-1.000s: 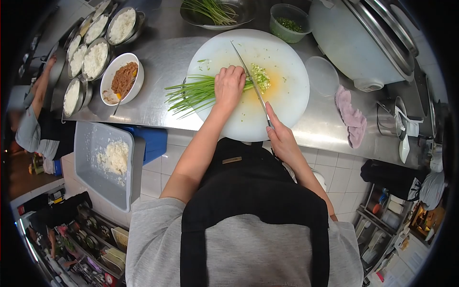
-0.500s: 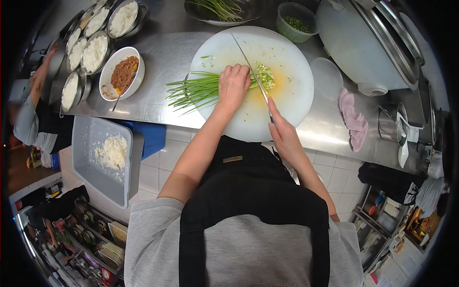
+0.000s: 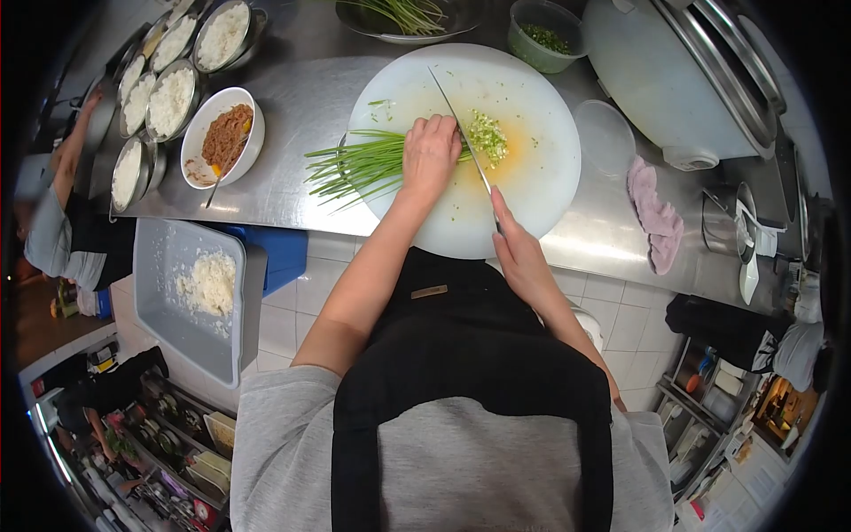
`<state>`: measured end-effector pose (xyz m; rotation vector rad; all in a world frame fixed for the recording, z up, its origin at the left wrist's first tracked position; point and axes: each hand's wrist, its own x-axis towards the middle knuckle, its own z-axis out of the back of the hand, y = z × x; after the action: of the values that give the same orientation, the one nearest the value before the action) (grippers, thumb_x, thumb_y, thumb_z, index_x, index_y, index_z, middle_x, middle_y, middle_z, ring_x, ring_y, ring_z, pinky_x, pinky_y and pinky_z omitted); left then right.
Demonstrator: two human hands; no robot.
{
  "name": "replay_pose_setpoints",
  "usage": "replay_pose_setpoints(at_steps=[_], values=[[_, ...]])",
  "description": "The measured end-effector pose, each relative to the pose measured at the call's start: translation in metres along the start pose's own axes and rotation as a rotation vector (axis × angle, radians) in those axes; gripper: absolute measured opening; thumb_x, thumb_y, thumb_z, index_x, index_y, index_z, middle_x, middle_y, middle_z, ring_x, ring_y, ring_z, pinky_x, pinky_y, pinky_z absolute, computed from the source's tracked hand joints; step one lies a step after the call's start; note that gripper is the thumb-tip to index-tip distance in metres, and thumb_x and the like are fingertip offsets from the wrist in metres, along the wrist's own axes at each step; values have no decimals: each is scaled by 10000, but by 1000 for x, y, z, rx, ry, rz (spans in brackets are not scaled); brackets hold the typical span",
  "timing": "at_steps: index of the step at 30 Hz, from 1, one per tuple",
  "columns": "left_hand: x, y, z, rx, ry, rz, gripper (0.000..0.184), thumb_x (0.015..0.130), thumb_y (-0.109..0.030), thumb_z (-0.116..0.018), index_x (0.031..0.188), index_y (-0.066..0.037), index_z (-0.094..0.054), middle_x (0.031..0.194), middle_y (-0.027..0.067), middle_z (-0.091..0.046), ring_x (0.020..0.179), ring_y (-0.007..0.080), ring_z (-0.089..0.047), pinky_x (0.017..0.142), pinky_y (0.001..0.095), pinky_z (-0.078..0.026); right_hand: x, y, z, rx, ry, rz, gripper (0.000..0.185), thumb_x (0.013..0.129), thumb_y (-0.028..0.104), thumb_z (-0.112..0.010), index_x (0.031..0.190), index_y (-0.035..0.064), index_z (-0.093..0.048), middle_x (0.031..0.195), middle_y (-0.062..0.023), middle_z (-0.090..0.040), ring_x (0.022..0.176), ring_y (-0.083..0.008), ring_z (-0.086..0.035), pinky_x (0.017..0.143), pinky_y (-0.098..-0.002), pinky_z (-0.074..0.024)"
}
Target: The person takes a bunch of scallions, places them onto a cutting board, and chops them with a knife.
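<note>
A bunch of green onions [image 3: 365, 161] lies across the round white cutting board [image 3: 532, 208], its leafy ends hanging past the left edge. My left hand [image 3: 431, 155] is closed over the bunch near its cut end, fingertips curled in beside the blade. My right hand [image 3: 521, 255] grips the handle of a long kitchen knife [image 3: 473, 158]. The blade slants up and left across the board, close against my left fingers. Just right of it sits a small heap of chopped green onion [image 3: 487, 140], over a yellow-orange stain.
Rice bowls [image 3: 171, 99] and a white bowl of brown minced food [image 3: 251, 151] stand at left. A grey tub [image 3: 239, 293] is below. Behind are a tray of greens [image 3: 434, 37] and a plastic tub [image 3: 550, 60]. Rightward lie a lid [image 3: 605, 137], pink cloth [image 3: 654, 213] and large cooker [image 3: 665, 97].
The knife and my right hand have shifted slightly to the left. My left hand has edged left too, still on the green onions. The view has moved a little.
</note>
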<state>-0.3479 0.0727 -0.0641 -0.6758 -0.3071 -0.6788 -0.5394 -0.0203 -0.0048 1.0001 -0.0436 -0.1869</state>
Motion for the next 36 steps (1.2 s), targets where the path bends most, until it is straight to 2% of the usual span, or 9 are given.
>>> replay_pose_setpoints(at_steps=[4, 9, 12, 19, 22, 24, 31, 33, 36], values=[[-1, 1, 1, -11, -4, -10, 106, 793, -94, -642, 873, -72, -575, 861, 74, -579, 840, 288, -539, 746, 409, -442, 23, -6, -1, 30, 11, -20, 644, 922, -10, -457, 1514, 112, -235, 1089, -293, -589, 1030, -448, -568, 915, -450, -427], [-2, 0, 1, -22, -7, 7, 107, 795, -87, -636, 879, -68, -573, 863, 84, -580, 843, 295, -542, 745, 416, -442, -5, 6, 5, -2, -58, 124, 653, 924, 12, -473, 1518, 126, -226, 1012, -295, -592, 931, -451, -571, 857, -473, -432], [-1, 1, 0, -23, -11, 9, 113, 796, -84, -636, 887, -63, -572, 867, 89, -580, 846, 297, -543, 748, 419, -443, 1, -1, -5, -11, -7, 6, 652, 925, 5, -469, 1519, 125, -227, 1009, -292, -594, 936, -453, -571, 868, -464, -433], [0, 0, 2, -34, -2, 13, 122, 789, -70, -643, 884, -55, -568, 873, 99, -582, 844, 302, -543, 752, 421, -446, 8, 10, 5, 33, -7, 18, 655, 925, 1, -460, 1522, 129, -224, 1014, -294, -597, 936, -452, -577, 869, -459, -436], [0, -1, 4, -73, -50, -15, 96, 804, -33, -620, 877, -23, -560, 836, 130, -581, 798, 332, -534, 722, 435, -443, -2, 7, -2, 17, -83, 141, 654, 927, 11, -464, 1522, 132, -223, 994, -288, -595, 918, -443, -579, 852, -450, -442], [0, 1, 2, -57, -31, -4, 113, 793, -51, -635, 878, -37, -562, 852, 118, -579, 821, 319, -538, 738, 427, -448, 5, 4, -6, -4, 5, -24, 649, 928, 4, -459, 1521, 122, -224, 1030, -299, -595, 949, -451, -574, 873, -449, -437], [-1, 2, 2, -45, -27, 11, 125, 779, -52, -643, 873, -44, -562, 858, 113, -581, 831, 312, -544, 743, 429, -454, 5, 12, 4, 19, 4, 32, 656, 924, -7, -454, 1523, 106, -210, 1054, -314, -590, 972, -464, -569, 891, -450, -433], [0, 1, 1, -47, -27, 11, 125, 779, -51, -642, 876, -43, -564, 859, 114, -581, 831, 312, -544, 744, 428, -455, -4, 9, -2, -29, -57, 130, 653, 928, 5, -464, 1522, 103, -212, 1069, -317, -589, 1002, -463, -570, 910, -441, -432], [-1, 3, 1, -48, -29, 14, 127, 782, -50, -642, 886, -42, -569, 862, 116, -582, 832, 312, -545, 747, 427, -456, 7, 6, -10, 38, -1, 14, 639, 936, 23, -462, 1521, 114, -220, 1170, -321, -572, 1081, -461, -557, 961, -428, -415]])
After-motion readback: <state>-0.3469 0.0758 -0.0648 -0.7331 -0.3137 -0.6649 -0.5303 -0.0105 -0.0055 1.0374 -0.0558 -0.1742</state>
